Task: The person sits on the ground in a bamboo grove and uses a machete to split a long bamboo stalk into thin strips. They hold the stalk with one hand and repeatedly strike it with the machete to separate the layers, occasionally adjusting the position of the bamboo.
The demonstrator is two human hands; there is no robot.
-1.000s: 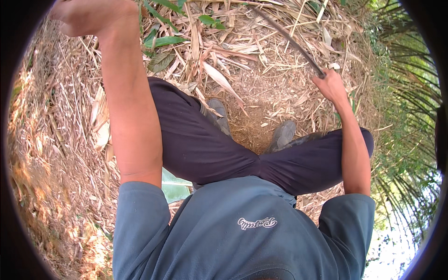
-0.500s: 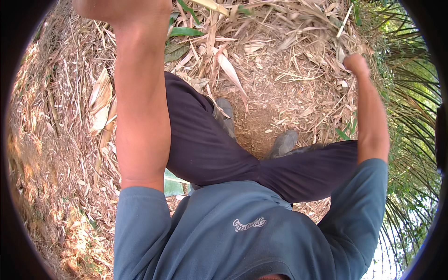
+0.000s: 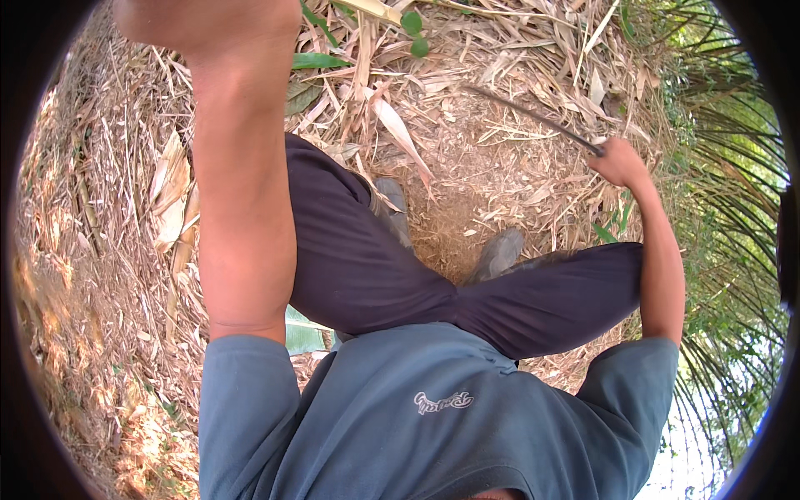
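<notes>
My right hand [image 3: 618, 162], at the upper right, is closed round the near end of a machete [image 3: 533, 114]. The machete looks long, dark and thin, as if seen edge-on. It points to the upper left, above the leaf-strewn ground. My left hand [image 3: 208, 21] reaches to the top left edge of the view, where its fingers are cut off. Whether it grips anything is hidden. To the right of it, a pale cut stalk [image 3: 372, 8] comes in from the top edge.
Dry leaves and bamboo-like litter [image 3: 550, 50] cover the ground. Green leaves [image 3: 321, 61] lie near my left forearm. My shoes [image 3: 498, 252] stand on brown soil between my bent knees. Leafy green growth [image 3: 725, 192] rises along the right side.
My right hand has moved down and slightly left, towards me. The machete now shows clearly, where before only a motion smear was visible. My left arm has shifted slightly left.
</notes>
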